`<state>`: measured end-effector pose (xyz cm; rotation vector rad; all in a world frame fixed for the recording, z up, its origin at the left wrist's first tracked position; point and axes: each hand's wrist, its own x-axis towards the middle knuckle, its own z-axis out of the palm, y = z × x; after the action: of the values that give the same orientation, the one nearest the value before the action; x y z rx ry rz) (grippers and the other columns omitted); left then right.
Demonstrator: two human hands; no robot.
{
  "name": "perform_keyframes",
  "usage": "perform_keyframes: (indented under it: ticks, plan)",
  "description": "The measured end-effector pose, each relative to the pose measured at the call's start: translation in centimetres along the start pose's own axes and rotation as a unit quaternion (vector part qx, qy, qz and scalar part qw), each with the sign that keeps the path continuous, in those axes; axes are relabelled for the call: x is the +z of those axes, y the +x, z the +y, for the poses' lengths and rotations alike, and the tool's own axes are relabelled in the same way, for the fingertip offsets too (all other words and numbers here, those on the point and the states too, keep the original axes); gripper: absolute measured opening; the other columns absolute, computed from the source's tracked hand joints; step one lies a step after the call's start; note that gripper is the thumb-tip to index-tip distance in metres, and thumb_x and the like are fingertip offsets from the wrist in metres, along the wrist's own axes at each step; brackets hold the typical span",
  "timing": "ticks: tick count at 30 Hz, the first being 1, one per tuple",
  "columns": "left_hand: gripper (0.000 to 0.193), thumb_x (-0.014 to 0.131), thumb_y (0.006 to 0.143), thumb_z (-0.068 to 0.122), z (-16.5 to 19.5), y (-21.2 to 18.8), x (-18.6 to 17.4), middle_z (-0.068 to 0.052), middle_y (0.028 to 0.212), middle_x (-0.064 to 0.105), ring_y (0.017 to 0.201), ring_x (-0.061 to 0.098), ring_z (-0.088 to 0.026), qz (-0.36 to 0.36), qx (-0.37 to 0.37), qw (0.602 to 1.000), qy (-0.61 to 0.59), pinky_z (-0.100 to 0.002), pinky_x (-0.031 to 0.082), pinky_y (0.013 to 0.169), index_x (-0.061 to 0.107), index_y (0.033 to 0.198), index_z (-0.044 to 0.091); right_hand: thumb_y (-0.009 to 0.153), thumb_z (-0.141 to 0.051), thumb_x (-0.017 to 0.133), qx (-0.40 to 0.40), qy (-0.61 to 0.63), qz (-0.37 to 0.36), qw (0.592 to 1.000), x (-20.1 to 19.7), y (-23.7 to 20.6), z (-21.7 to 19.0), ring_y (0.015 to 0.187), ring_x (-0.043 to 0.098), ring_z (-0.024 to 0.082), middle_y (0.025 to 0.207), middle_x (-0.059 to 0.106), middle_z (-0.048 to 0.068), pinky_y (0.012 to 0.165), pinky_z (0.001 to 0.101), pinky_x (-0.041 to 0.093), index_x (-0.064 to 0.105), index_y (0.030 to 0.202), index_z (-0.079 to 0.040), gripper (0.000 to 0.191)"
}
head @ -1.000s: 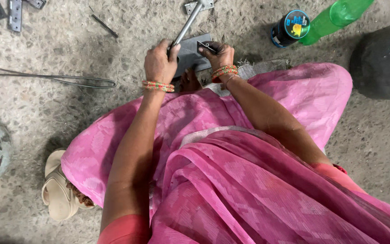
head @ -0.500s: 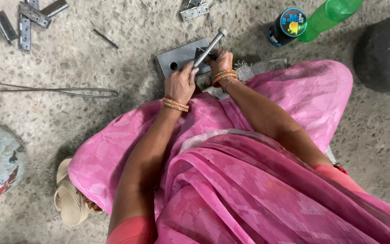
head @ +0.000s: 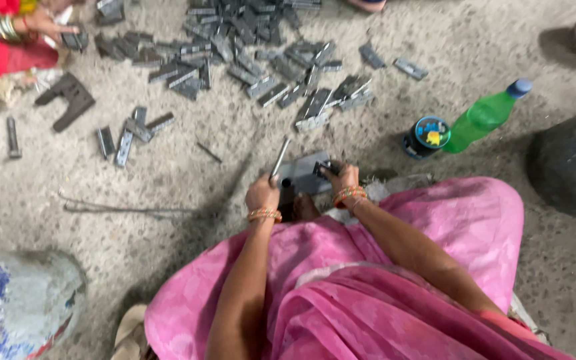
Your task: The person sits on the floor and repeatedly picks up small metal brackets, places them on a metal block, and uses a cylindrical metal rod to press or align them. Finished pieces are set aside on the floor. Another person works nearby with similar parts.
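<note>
I sit on a concrete floor in pink cloth. My left hand [head: 262, 194] grips the lower end of a slim grey metal rod [head: 280, 157] that tilts up and away from me. My right hand [head: 343, 179] pinches a small dark metal piece [head: 321, 168] on a flat grey metal block [head: 303, 175] that lies on the floor just ahead of my knees. Both wrists wear orange bangles. The two hands are close together over the block.
A large pile of small grey metal parts [head: 261, 63] spreads across the floor ahead. A green plastic bottle [head: 485, 117] and a dark round tin [head: 427, 136] stand at right. Another person's hand [head: 51, 25] in red works at top left. A thin wire [head: 128, 209] lies at left.
The camera has tilted up, so the parts pile and the other person came into view. My left hand stays on the rod, which now stands steeper over the block.
</note>
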<state>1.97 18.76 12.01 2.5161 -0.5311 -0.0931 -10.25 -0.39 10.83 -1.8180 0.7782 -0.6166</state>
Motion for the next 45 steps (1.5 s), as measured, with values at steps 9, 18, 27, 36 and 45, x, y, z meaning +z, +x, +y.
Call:
perform_keyframes:
  ticks: [9,18,27,36,45]
  plan:
    - [0.032,0.063,0.096,0.037,-7.0,1.3,0.8,-0.021,0.111,0.075,0.104,0.072,-0.043,-0.104,-0.150,0.980,0.079,-0.054,0.058,0.087,0.076,0.110,0.012,0.087,-0.009,0.081,-0.036,0.076,-0.007,0.996,-10.4,1.5,-3.8,0.075,0.067,0.004,0.087,0.081,0.004,0.069,0.0250,0.057,0.080,0.108,-0.005,0.021]
    - [0.032,0.067,0.095,0.039,-5.4,2.6,3.1,-0.019,0.116,0.074,0.107,0.072,-0.042,-0.143,-0.092,0.977,0.132,-0.054,0.058,0.090,0.077,0.114,0.016,0.092,0.000,0.078,-0.196,-0.060,0.319,0.925,-40.4,1.4,-10.4,0.087,0.072,0.006,0.097,0.079,0.001,0.078,0.0240,0.058,0.076,0.117,-0.004,0.026]
    - [0.032,0.071,0.093,0.035,-6.9,4.2,2.9,-0.017,0.116,0.072,0.111,0.069,-0.039,-0.103,-0.081,0.989,0.060,-0.051,0.056,0.092,0.072,0.115,0.012,0.086,-0.002,0.082,0.005,-0.440,0.419,0.795,-52.5,5.5,-8.9,0.108,0.073,0.028,0.114,0.076,0.015,0.095,0.0371,0.058,0.076,0.124,-0.004,0.039]
    - [0.030,0.074,0.090,0.032,-2.0,3.4,-1.2,-0.016,0.114,0.071,0.110,0.067,-0.037,-0.084,-0.023,0.996,0.010,-0.050,0.055,0.092,0.072,0.112,0.013,0.073,-0.029,0.085,-0.274,-0.283,-0.104,0.913,-17.3,6.6,-11.7,0.123,0.064,0.037,0.134,0.066,0.018,0.101,0.0449,0.053,0.062,0.132,-0.014,0.065]
    - [0.043,0.067,0.080,0.005,-2.5,3.0,-12.6,-0.014,0.112,0.072,0.103,0.069,-0.035,0.004,0.100,0.995,-0.010,-0.047,0.057,0.083,0.072,0.121,0.018,0.082,-0.044,0.084,-0.411,-0.205,-0.513,0.725,6.7,2.0,-22.1,0.119,0.066,0.040,0.128,0.067,0.022,0.103,0.0458,0.052,0.060,0.129,-0.004,0.066]
